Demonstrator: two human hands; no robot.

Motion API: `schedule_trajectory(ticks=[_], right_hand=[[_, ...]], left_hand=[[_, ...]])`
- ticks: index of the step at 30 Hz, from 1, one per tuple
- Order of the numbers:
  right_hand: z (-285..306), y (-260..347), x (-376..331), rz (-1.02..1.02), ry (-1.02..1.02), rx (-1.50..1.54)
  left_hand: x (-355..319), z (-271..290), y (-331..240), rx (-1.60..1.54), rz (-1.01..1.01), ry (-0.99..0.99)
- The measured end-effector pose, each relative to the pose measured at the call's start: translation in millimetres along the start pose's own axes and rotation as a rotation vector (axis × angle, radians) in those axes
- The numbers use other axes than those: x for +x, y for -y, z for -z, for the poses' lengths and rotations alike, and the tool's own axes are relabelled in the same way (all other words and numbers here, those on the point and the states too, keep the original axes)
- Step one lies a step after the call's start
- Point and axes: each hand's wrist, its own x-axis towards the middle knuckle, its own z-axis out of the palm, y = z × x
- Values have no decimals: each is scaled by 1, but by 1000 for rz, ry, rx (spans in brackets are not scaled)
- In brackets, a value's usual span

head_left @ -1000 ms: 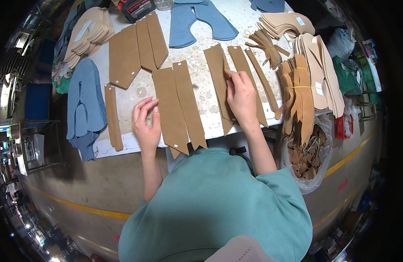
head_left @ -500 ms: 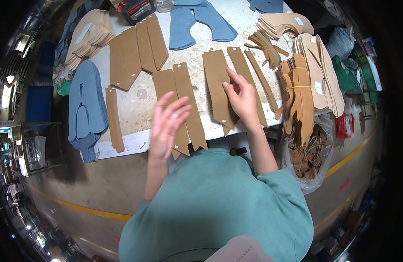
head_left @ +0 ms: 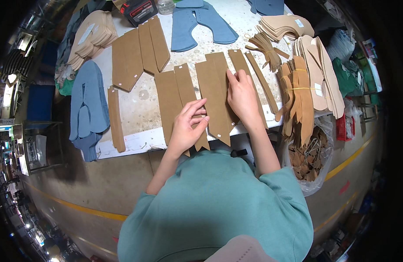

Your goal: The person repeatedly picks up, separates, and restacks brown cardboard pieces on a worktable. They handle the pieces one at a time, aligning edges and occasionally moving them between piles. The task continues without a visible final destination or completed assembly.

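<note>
Brown, leather-like pieces with pointed or notched ends lie side by side in front of me. My left hand (head_left: 189, 127) rests between two groups of them, thumb and fingers apart, its fingertips at the left edge of the middle brown piece (head_left: 209, 87). My right hand (head_left: 245, 98) is closed, its bent fingers at the right edge of the overlapping brown piece (head_left: 221, 70); the thumb is mostly hidden. Left of my left hand lies a pair of brown strips (head_left: 166, 96). Beyond my right hand are a brown strip (head_left: 237, 59) and a narrower one (head_left: 260, 81).
Blue shaped pieces (head_left: 88, 100) and beige stacks (head_left: 91, 35) line the table's left side. More brown pieces (head_left: 127, 59) lie far left. Banded tan strips (head_left: 301, 94) hang over the right edge, above a plastic bag of scraps (head_left: 308, 163). A black-and-red battery pack (head_left: 138, 11) stands at the back.
My left hand has come down and right onto the brown pieces. The middle pieces now lie fanned out, the front one farther left. My right hand's fingers have bent inward.
</note>
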Motion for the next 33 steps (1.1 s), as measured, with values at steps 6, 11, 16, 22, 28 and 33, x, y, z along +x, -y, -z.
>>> schedule_trajectory(ticks=[6, 11, 16, 22, 28, 33], right_hand=[[-6, 2, 10, -65, 36, -77], [12, 2, -9, -59, 1, 275], [13, 7, -22, -164, -131, 606], [12, -1, -24, -269, 47, 748], [14, -5, -21, -492, 147, 996], [26, -5, -23, -564, 261, 1567]], left_hand=[[0, 0, -1, 2, 7, -18], [1, -2, -4, 58, -9, -28], [5, -6, -4, 151, -47, -45], [5, -6, -5, 53, -4, -84], [-6, -4, -3, -104, 12, -146], [-9, 1, -2, -94, 98, -125]])
